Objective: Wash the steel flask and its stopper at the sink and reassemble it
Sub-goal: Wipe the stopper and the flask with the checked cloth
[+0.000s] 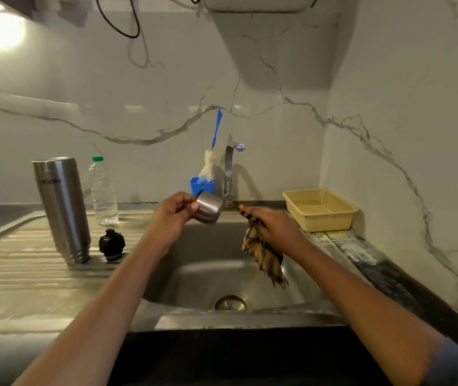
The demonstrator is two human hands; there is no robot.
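Note:
The steel flask stands upside down on the ribbed drainboard at the left. Its black stopper sits just to the right of it. My left hand grips the flask's steel cup lid, tilted, above the back of the sink basin. My right hand holds a brown striped cloth that hangs down over the right side of the basin, a short gap from the cup.
The tap stands behind the basin, with a blue holder and a blue-handled bottle brush to its left. A clear plastic bottle stands behind the flask. A yellow basket sits at the right. The drain lies at the basin's front.

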